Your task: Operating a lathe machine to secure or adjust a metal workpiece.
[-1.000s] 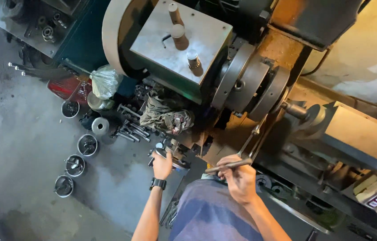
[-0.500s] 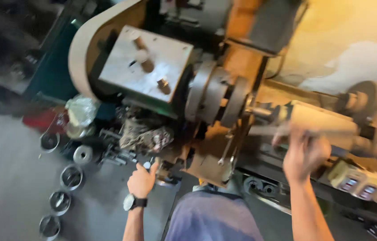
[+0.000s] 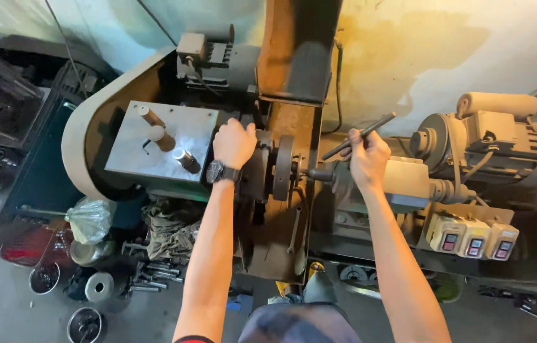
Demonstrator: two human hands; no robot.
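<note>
Workshop lathe (image 3: pixel 281 209): left hand (image 3: pixel 234 143) clasps the chuck (image 3: pixel 262 166); right hand (image 3: pixel 367 157) grips a dark rod (image 3: pixel 358 136), not yet inserted.

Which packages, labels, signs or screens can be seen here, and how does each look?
Three cream switch boxes: lower right, below the grey motor; boxy, each with red and dark buttons.
Clear plastic bag: lower left, beside the machine; crumpled and knotted.
No signs or screens show.

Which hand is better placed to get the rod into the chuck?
Right, probably. The right hand already holds the rod, beside the chuck. The left hand rests on the machine's head end, holding nothing loose.
</note>
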